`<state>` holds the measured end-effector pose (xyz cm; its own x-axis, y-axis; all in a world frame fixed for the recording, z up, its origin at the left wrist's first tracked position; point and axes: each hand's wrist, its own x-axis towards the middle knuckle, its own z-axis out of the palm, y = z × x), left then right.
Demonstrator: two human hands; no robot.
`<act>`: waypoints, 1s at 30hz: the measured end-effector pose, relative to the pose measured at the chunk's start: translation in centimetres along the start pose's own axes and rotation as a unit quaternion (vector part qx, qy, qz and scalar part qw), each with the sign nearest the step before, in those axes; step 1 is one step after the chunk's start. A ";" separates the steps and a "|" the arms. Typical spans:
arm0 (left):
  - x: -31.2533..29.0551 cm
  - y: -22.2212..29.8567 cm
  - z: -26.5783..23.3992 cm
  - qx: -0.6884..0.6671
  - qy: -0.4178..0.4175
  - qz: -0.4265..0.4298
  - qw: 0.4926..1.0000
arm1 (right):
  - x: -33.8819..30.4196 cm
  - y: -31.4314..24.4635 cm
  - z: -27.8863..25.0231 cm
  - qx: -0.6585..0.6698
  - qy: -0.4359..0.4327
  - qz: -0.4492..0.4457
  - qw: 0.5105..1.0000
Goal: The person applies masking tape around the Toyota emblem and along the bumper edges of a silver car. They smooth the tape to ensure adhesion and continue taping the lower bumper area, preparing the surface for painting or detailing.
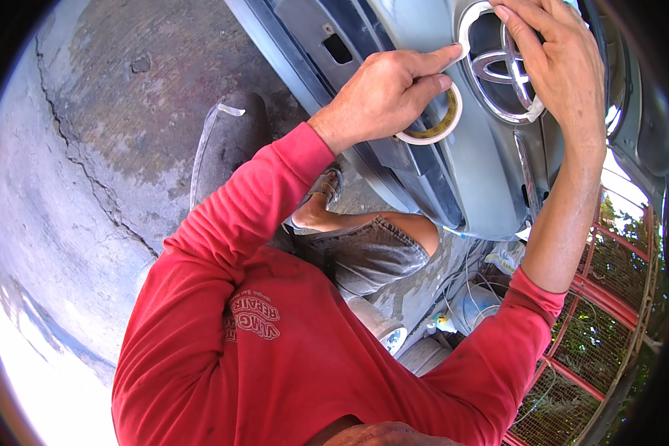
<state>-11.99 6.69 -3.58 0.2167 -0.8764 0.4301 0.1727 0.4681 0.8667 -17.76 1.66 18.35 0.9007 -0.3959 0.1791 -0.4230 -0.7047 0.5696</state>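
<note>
My left hand (386, 93) grips 1 tape roll (454, 121), left of emblem (514, 76), index tip at strip (465, 33) on emblem's upper-left rim. Right hand (569, 70) over emblem's upper right, fingers touching strip; can't tell if pinching. Car panel (487, 160) below emblem.

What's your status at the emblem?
Left hand holding tape roll, touching white tape along the emblem. Right hand at emblem's upper right, hiding part of it. Nothing else visibly blocking.
</note>
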 end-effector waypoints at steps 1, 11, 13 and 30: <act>0.0 0.0 0.1 -0.017 0.007 -0.004 1.000 | 0.0 0.0 0.0 0.006 0.002 -0.002 1.000; -0.1 1.6 1.2 -0.197 -0.010 -0.136 0.971 | -3.4 2.7 1.2 0.127 0.060 0.012 0.990; 0.0 1.7 1.6 -0.226 -0.025 -0.151 0.962 | -6.4 0.3 0.3 0.160 0.064 0.112 0.979; -1.1 0.3 3.3 -0.153 -0.001 -0.115 0.982 | -16.8 -6.0 5.7 0.430 -0.005 0.505 0.748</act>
<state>-15.39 7.48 -2.93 0.1361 -0.9629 0.2329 0.4974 0.2697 0.8245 -30.89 9.15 7.36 0.0787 -0.9837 0.1614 -0.7982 -0.1592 -0.5810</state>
